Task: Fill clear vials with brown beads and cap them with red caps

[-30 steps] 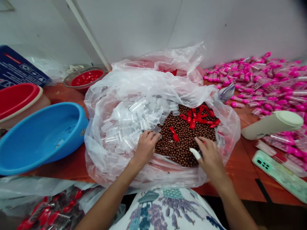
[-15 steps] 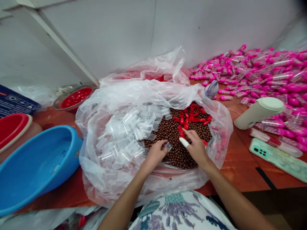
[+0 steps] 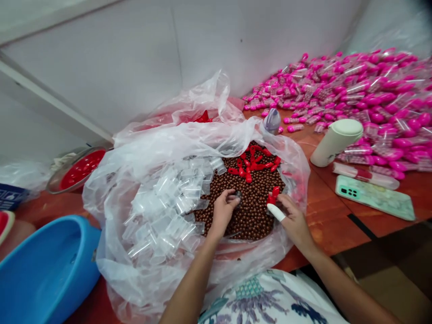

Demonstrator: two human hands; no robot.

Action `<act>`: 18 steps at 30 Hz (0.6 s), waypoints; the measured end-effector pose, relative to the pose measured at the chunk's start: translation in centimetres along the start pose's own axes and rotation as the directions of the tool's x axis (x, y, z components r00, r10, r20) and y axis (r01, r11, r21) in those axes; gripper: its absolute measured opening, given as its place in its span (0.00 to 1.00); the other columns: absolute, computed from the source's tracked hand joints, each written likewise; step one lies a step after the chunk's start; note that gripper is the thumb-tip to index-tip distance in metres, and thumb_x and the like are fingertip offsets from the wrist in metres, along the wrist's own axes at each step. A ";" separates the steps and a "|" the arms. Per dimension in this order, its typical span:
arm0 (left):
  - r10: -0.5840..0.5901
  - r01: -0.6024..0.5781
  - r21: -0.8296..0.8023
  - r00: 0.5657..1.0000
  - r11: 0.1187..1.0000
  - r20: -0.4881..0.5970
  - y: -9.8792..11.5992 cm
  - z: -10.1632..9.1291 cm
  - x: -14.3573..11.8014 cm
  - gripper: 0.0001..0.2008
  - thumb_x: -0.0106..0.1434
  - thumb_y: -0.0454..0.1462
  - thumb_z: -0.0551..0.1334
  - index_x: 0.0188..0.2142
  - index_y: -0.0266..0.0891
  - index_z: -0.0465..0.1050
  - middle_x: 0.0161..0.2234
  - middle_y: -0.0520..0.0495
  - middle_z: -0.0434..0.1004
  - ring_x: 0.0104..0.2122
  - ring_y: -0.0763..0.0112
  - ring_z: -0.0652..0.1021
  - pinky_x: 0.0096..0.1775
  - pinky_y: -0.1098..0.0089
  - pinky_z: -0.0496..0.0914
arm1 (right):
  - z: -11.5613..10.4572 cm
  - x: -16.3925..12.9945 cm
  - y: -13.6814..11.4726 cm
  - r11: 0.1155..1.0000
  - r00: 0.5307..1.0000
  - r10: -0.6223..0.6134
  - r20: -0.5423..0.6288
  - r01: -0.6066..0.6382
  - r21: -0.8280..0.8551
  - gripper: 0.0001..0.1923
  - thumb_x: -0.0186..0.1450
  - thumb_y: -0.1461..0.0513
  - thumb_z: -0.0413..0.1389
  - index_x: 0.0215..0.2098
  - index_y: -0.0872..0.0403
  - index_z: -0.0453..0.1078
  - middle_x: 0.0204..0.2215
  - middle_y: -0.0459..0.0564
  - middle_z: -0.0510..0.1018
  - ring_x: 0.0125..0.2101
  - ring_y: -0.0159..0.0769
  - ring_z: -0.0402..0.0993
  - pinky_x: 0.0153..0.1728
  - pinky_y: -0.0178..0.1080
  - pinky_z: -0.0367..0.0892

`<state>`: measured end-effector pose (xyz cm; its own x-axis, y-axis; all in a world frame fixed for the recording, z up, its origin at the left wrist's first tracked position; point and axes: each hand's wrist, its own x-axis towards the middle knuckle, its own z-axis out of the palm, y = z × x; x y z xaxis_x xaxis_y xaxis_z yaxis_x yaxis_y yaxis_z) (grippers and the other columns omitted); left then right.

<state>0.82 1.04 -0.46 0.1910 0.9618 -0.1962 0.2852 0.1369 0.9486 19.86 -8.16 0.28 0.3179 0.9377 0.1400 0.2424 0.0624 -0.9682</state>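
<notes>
My left hand [image 3: 222, 211] is closed over the brown beads [image 3: 251, 202], with a small clear plastic tube [image 3: 238, 196] at its fingertips, partly hidden by the fingers. To its right, my right hand [image 3: 294, 221] pinches a red plastic cap [image 3: 272, 196] above the bead pile's right side. A white cover [image 3: 276, 212] sits on one finger of that hand. More red caps [image 3: 249, 164] lie on the far part of the beads. Left of the beads is a heap of clear plastic tubes [image 3: 165, 202]. Beads, caps and tubes all lie inside an open translucent plastic bag [image 3: 111, 261].
A blue basin [image 3: 40, 270] stands at left, with a bowl of red pieces [image 3: 83, 167] behind it. At right are a pale bottle [image 3: 335, 141], a phone [image 3: 374, 198] and a large pile of pink-capped tubes [image 3: 364, 94]. A wall [image 3: 141, 58] closes off the back.
The view has swung right. My right hand has drawn away from the red caps, rightward and nearer me, with a cap in its fingers. My left hand stays over the beads with the tube.
</notes>
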 end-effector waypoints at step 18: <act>-0.111 0.093 -0.537 0.994 0.839 -0.001 -0.3 0.2 -1.3 0.20 0.47 0.35 0.68 0.42 0.36 0.73 0.38 0.44 0.76 0.37 0.69 0.75 0.37 0.70 0.71 | 1.1 1.5 -0.8 0.972 0.977 0.165 0.132 -0.184 0.144 0.19 0.60 0.55 0.54 0.49 0.49 0.65 0.46 0.50 0.73 0.45 0.41 0.69 0.50 0.47 0.62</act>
<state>0.65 -0.33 -0.53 0.1569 0.9410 -0.2998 -0.2473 0.3313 0.9106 19.08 -6.43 1.04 0.2295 0.9720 -0.0506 0.0455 -0.0626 -0.9970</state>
